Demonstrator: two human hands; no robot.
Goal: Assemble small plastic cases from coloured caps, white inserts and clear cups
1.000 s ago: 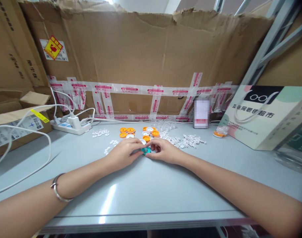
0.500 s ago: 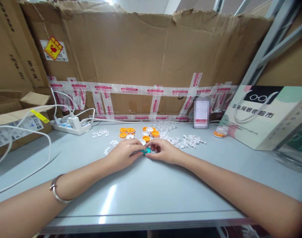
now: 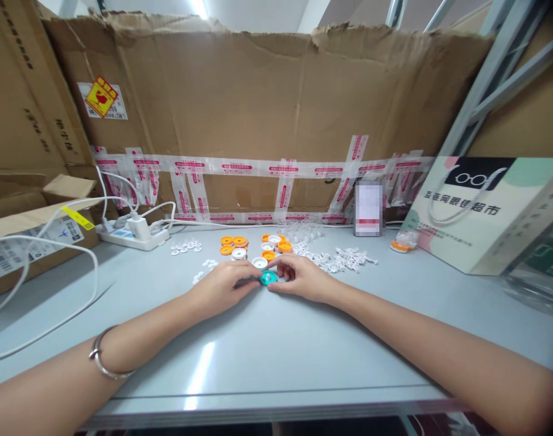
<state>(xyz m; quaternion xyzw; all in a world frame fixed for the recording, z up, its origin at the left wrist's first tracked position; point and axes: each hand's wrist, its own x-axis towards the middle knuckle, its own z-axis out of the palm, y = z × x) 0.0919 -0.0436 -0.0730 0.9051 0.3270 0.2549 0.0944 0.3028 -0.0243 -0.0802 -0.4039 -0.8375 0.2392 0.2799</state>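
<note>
A round teal plastic disc with a small white piece at its centre lies between my two hands, low over the table. My right hand curls round its right side, index finger at the far edge and thumb at the near edge. At the left edge, the thumb and fingers of my left hand close on the rim. Just beyond the disc is a white round cap. Orange round caps and white ones are grouped farther back. My left fingertips are partly hidden.
Small white plastic parts are heaped right of the caps, with clear pieces behind. Little white discs lie at left. A power strip, a phone and a paper bag stand around the table.
My left fingers have shifted slightly, so more of the teal disc and its white centre shows. My right hand stays nearly still. The view has tilted a little.
</note>
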